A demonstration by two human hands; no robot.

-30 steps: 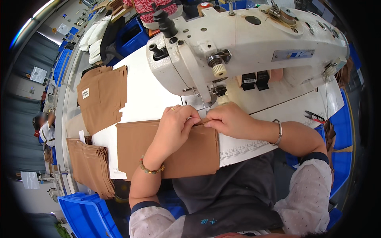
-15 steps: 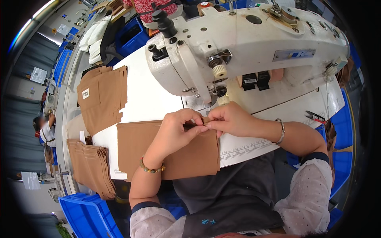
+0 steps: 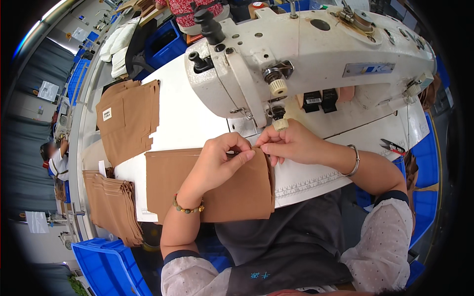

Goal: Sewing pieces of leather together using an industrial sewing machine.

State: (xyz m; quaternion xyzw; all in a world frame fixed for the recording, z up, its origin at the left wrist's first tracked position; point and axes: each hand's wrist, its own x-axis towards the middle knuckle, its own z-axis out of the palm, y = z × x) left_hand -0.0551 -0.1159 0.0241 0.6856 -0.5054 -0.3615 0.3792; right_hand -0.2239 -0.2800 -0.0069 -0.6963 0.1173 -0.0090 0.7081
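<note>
My left hand (image 3: 221, 160) is closed in a pinch at the upper right corner of a brown fabric panel (image 3: 237, 197), which lies flat with other layers under it. My right hand (image 3: 294, 143) pinches the same corner, thumb against forefinger, its other fingers curled below. The fingertips almost meet and cover most of the bit of cloth between them. Just beyond the hands is the needle end of a white sewing machine (image 3: 321, 54), with its presser area partly hidden by my right hand.
Brown cut panels (image 3: 136, 121), one with a white label, lie at the left; a folded brown stack (image 3: 111, 207) hangs over the table edge. Thread snips (image 3: 392, 146) rest at the right. Blue bins (image 3: 111, 269) stand beside the table. Another person (image 3: 59, 160) sits far left.
Both hands still pinch the panel's corner. My fingertips have risen slightly toward the machine, and my right hand has turned a little, its lower fingers showing more. The view has shifted slightly.
</note>
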